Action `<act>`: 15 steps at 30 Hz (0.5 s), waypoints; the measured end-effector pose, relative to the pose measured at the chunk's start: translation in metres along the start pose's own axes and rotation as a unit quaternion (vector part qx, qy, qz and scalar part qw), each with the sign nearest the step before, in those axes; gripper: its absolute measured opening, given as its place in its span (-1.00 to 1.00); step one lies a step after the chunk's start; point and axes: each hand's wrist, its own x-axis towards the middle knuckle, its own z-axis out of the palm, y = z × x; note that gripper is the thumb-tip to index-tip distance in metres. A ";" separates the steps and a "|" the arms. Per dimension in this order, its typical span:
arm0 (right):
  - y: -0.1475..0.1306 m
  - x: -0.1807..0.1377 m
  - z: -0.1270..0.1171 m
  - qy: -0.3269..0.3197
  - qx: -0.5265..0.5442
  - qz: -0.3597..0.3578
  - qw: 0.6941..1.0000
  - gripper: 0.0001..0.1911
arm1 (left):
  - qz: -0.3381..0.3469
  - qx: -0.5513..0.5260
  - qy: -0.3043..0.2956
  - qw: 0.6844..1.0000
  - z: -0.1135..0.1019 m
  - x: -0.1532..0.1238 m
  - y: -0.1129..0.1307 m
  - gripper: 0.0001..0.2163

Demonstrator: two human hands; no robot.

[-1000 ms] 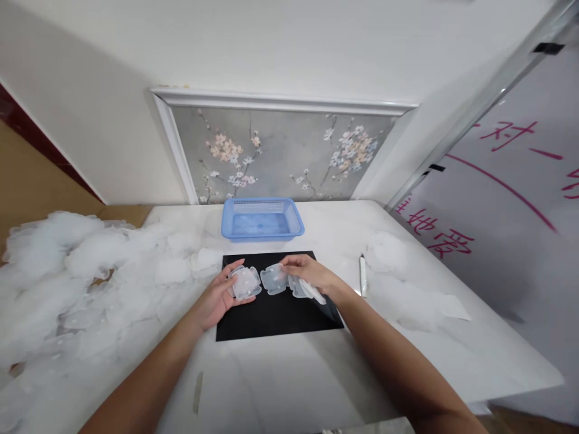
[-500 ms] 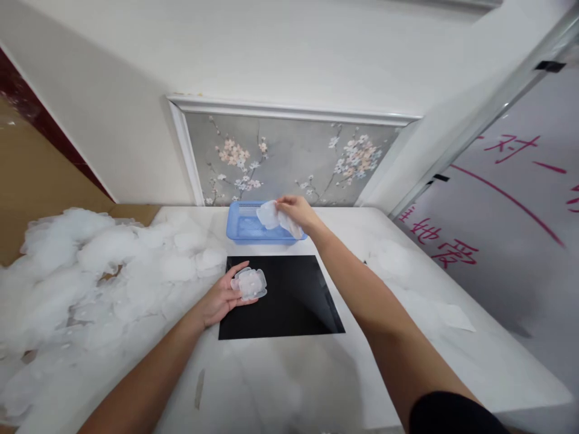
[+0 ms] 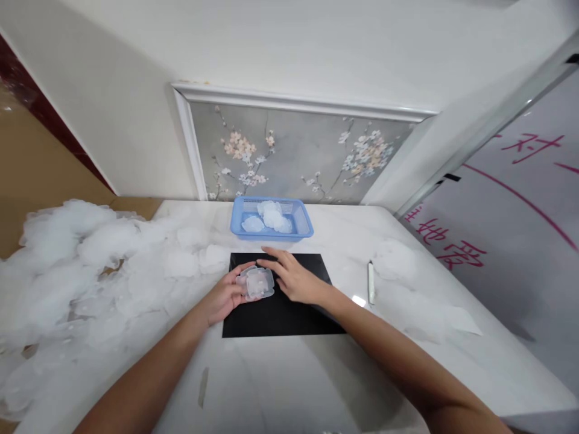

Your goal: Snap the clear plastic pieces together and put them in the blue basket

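A small stack of translucent white plastic pieces (image 3: 257, 283) rests on a black mat (image 3: 280, 310) in the middle of the white table. My left hand (image 3: 226, 294) cups the stack from its left side, fingers curled against it. My right hand (image 3: 292, 277) lies just right of the stack, fingers stretched out flat, its fingertips at the stack's far edge. Behind the mat stands a blue plastic basket (image 3: 304, 229) with a few of the same white pieces (image 3: 270, 218) inside.
A large heap of loose translucent white pieces (image 3: 85, 265) covers the table's left side. More white sheets (image 3: 407, 289) lie at the right, beside a white marker pen (image 3: 370, 281). A whiteboard with pink writing (image 3: 511, 199) stands at the right edge.
My right hand carried white pieces from the mat to the blue basket, let them go there, and came back empty to the stack. My left hand stayed on the stack.
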 end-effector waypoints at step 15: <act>0.024 -0.052 0.006 0.074 -0.133 -0.008 0.988 -0.80 | 0.014 0.049 0.005 0.999 0.000 -0.002 -0.002 -0.25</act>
